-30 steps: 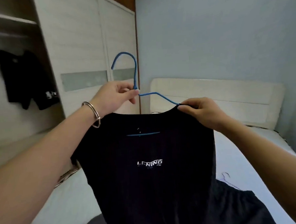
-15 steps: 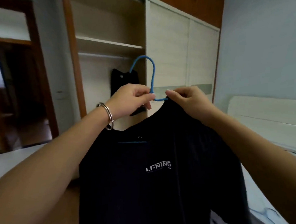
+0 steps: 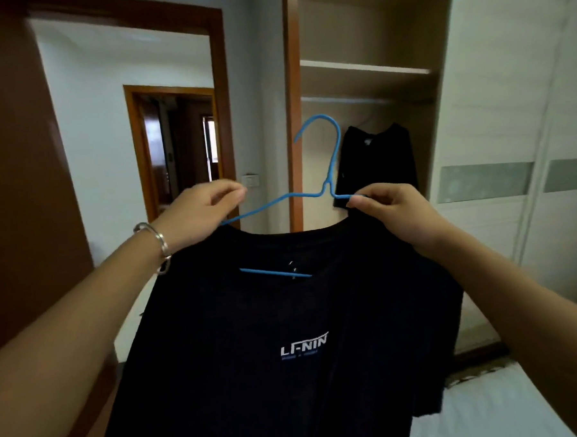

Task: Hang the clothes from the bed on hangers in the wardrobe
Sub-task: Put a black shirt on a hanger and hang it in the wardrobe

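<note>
A black T-shirt point(image 3: 285, 318) with a white chest logo hangs in front of me on a blue wire hanger point(image 3: 331, 169). The hanger's hook points up and its bottom bar shows through the neck opening. My left hand point(image 3: 206, 212), with a metal bangle on the wrist, grips the shirt's left shoulder where the hanger arm runs under the cloth. My right hand point(image 3: 393, 209) pinches the hanger's right arm at the collar. Behind them is the open wardrobe section, with its rail point(image 3: 358, 100) above the hook.
Another black garment point(image 3: 377, 160) hangs from the rail at its right end. A shelf point(image 3: 363, 68) sits above the rail. Pale sliding wardrobe doors point(image 3: 510, 140) stand right, a brown door point(image 3: 17, 165) and doorway left. The white bed point(image 3: 491, 408) is at lower right.
The view has swung left from the bed to the open wardrobe. My left hand has slid from the hanger's neck out to the left shoulder, so more of the hanger shows.
</note>
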Tool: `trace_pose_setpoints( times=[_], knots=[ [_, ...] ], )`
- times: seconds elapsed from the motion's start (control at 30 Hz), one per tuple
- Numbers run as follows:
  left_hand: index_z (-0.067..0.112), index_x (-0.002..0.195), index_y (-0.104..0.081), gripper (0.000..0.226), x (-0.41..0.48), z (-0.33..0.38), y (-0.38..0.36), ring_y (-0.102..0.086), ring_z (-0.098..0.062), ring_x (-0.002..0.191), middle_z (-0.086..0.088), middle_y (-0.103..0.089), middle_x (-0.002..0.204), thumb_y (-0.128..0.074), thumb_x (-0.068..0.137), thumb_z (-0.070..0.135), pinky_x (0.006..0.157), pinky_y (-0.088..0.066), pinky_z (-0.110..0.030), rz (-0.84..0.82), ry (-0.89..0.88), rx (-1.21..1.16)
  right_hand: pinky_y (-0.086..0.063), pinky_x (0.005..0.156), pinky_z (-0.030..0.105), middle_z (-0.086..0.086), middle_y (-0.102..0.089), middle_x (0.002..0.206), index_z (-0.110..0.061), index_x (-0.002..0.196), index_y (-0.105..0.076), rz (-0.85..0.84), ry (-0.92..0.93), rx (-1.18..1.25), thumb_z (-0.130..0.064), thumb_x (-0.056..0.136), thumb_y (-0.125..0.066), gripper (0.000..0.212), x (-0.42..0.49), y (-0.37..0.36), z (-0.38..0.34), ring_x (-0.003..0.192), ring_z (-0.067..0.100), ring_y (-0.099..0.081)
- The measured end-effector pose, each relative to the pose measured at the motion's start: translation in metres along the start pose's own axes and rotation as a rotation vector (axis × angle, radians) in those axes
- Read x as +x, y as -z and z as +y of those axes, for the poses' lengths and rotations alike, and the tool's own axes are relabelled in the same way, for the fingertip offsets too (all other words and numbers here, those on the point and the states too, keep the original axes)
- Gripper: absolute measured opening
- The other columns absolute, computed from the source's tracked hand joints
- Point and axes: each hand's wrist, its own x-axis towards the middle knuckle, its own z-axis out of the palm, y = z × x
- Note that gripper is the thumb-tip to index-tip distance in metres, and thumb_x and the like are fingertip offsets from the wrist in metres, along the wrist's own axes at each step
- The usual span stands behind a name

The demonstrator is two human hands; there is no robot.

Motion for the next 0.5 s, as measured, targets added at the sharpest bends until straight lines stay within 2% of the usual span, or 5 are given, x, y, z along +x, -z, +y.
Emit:
trace_pose_setpoints(
  times=[0.17,0.27,0.33,0.43,0.5],
  knots=[
    [0.031,0.081,-0.058,0.023,0.033,-0.097,0.001,-0.054,-0.019,0.079,-0.008,-0.060,0.083,-0.039,0.093,0.035,0.066,-0.038,-0.025,-0.222,0.166,0.078,-0.044,0.069,0.016,-0.003,-0.063,0.083,-0.018,0.094,-0.068,-0.024,-0.043,0.043,-0.025,0.090,-0.056,0.015,0.069,-0.045,0.042,0.076,0.006,-0.055],
    [0.018,0.082,-0.064,0.030,0.073,-0.135,-0.008,-0.050,-0.017,0.072,-0.008,-0.054,0.076,-0.041,0.092,0.035,0.063,-0.035,-0.023,-0.236,0.200,0.006,-0.043,0.070,0.015,-0.002,-0.063,0.085,-0.015,0.096,-0.067,-0.116,-0.059,-0.006,-0.022,0.092,-0.053,0.017,0.116,-0.068,0.069,0.078,0.006,-0.056],
    [0.010,0.089,-0.066,0.037,0.105,-0.157,-0.012,-0.052,-0.020,0.077,-0.012,-0.054,0.079,-0.040,0.091,0.037,0.065,-0.036,-0.022,-0.254,0.224,0.010,-0.046,0.078,0.020,0.004,-0.065,0.091,-0.014,0.096,-0.068,-0.200,-0.078,-0.046,-0.021,0.092,-0.052,0.018,0.149,-0.080,0.084,0.085,0.012,-0.060],
    [0.005,0.092,-0.065,0.043,0.151,-0.182,-0.022,-0.053,-0.020,0.077,-0.011,-0.055,0.078,-0.040,0.091,0.040,0.066,-0.037,-0.021,-0.237,0.205,0.027,-0.046,0.076,0.011,-0.010,-0.063,0.085,-0.029,0.088,-0.067,-0.287,-0.049,-0.061,-0.020,0.092,-0.052,0.018,0.194,-0.109,0.098,0.078,-0.004,-0.059],
    [0.002,0.091,-0.065,0.045,0.180,-0.194,-0.033,-0.051,-0.016,0.071,-0.007,-0.052,0.072,-0.040,0.092,0.039,0.061,-0.036,-0.018,-0.227,0.155,0.027,-0.046,0.075,0.008,-0.013,-0.060,0.082,-0.035,0.084,-0.063,-0.293,-0.032,-0.056,-0.020,0.093,-0.051,0.021,0.220,-0.134,0.104,0.076,-0.004,-0.057]
  ],
)
